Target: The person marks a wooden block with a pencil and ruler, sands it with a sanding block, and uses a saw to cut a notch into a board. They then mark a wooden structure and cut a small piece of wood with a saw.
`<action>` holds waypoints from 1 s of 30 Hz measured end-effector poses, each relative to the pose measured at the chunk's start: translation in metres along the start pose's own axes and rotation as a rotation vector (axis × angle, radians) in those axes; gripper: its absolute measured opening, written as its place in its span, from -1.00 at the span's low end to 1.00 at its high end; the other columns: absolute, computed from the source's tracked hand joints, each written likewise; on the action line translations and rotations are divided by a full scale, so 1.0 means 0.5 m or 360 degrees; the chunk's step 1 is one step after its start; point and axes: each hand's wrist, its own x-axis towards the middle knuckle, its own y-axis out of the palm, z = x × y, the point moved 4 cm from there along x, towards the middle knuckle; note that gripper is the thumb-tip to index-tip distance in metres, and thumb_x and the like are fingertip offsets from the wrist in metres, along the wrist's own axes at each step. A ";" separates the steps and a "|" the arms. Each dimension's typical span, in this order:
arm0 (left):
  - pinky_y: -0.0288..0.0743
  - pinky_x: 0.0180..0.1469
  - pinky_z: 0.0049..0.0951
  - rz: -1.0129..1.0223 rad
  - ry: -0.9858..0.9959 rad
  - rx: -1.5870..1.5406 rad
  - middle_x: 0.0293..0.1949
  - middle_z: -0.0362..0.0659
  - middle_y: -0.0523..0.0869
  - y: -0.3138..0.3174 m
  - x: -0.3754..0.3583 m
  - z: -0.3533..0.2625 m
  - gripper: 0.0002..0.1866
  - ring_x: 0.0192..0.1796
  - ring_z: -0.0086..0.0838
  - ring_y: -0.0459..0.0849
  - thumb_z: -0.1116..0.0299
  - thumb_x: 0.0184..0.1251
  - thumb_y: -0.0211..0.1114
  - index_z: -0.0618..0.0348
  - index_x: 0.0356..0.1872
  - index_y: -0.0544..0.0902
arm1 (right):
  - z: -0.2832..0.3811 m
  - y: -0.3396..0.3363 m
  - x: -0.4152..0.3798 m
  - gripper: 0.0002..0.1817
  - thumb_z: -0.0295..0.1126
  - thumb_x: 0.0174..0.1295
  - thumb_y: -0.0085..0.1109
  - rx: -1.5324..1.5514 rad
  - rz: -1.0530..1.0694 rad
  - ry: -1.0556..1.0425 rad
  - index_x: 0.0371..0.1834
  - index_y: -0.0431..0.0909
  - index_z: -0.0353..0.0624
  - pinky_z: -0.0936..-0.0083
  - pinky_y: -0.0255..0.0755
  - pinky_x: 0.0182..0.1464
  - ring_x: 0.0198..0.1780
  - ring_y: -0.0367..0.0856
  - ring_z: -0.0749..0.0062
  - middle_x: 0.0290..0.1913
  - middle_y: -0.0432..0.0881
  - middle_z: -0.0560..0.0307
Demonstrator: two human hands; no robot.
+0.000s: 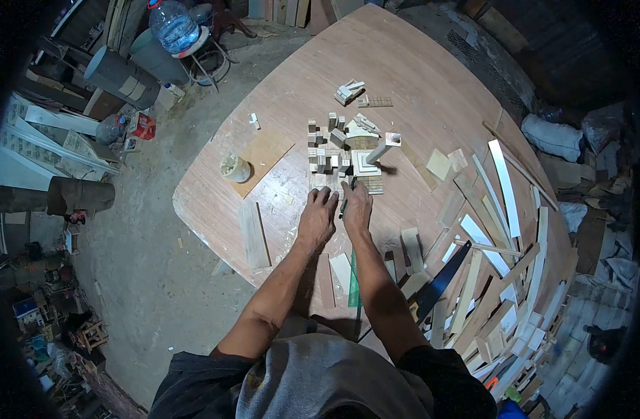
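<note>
On the table, several small wooden blocks (pixel 325 160) stand in a cluster on a striped wooden base, with a tall wooden column (pixel 383 149) on a stepped square foot to the right. My left hand (pixel 317 218) rests at the near edge of this model, fingers slightly spread and fingertips down on the wood. Close beside it, my right hand (pixel 358 211) is closed around a dark pen or pencil (pixel 344 203), its tip near the base. Whatever lies beneath my fingertips is partly hidden.
A tub of pale paste (pixel 235 168) stands on a thin brown board (pixel 272 155) to the left. A handsaw (pixel 442 279) lies among many wood strips on the right. A green ruler-like strip (pixel 353 283) is near my right forearm. A water bottle (pixel 173 29) sits on a stool.
</note>
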 end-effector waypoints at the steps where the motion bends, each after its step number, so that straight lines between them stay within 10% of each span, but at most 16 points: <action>1: 0.35 0.37 -0.01 -0.0001 -0.0002 0.0001 0.23 0.14 0.48 -0.001 0.000 0.001 -0.46 0.27 0.20 0.37 0.53 0.21 0.22 0.20 0.29 0.50 | 0.000 0.000 0.000 -0.64 -0.50 0.26 0.10 -0.0006 -0.0013 -0.0008 0.12 0.67 -0.13 0.13 0.41 0.10 0.09 0.56 -0.04 0.02 0.57 -0.16; 30: 0.54 0.23 -0.16 0.0074 -0.0093 0.0137 0.23 0.07 0.48 -0.004 0.015 -0.009 -0.28 0.27 0.07 0.40 0.61 0.07 0.25 0.22 0.38 0.41 | -0.001 0.005 0.004 -0.64 -0.46 0.29 0.07 -0.0025 0.0087 -0.0001 0.13 0.67 -0.09 0.14 0.42 0.08 0.09 0.55 0.00 0.01 0.57 -0.09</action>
